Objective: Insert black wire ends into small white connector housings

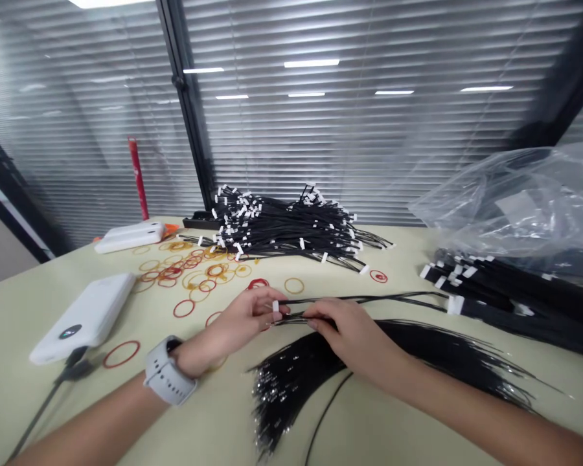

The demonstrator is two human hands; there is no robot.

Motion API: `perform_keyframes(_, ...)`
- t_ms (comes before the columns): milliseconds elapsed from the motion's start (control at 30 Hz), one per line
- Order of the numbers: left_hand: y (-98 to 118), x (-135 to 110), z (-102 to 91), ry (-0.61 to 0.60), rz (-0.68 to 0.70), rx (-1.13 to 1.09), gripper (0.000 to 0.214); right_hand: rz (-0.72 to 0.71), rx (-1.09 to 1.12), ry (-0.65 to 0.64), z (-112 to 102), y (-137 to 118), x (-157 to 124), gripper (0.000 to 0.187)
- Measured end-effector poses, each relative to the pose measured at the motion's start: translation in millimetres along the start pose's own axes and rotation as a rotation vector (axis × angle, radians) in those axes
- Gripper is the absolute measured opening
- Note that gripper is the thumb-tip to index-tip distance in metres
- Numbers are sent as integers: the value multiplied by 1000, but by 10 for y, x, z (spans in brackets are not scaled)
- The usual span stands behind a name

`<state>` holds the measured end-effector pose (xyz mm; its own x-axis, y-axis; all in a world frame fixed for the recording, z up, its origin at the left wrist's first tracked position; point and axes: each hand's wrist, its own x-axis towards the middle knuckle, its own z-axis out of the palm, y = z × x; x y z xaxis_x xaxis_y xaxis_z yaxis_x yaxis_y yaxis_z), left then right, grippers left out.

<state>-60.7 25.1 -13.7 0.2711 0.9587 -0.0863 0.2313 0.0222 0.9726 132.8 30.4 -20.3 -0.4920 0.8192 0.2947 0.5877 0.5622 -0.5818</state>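
Observation:
My left hand (252, 315), with a pale watch on its wrist, pinches the left ends of a few thin black cables near a small white connector (275, 309). Farther right along the same black cables (388, 297), my right hand (344, 330) closes thumb and fingers on them. These cables stretch right to white connectors (455, 304). Just below my right hand lies a thick fan of loose black wires (291, 369) with shiny bare ends; my right forearm covers part of it.
Behind my hands is a heap of black cables with white connectors (286, 223). Red and yellow rubber bands (214, 270) lie scattered at left, near two white power banks (85, 317). At right are bundled black cables (529, 291) and a clear plastic bag (515, 194). A red stick (138, 178) stands behind.

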Motion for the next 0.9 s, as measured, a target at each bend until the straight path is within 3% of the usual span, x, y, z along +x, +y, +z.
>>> perform_keyframes(233,-13,41,-87,-71,-2,33,22,12,84,-56,-79,87,29,18)
perform_keyframes(400,-31,55,-103,-85,44,13,19,38,84,-11,-104,150,22,15)
perform_keyframes(600,-4,10,-54,-91,0,-46,24,57,70,82,-41,150,-8,15)
perform_keyframes(900,37,-47,10,-47,-47,-126,21,45,22,116,35,84,-88,18)
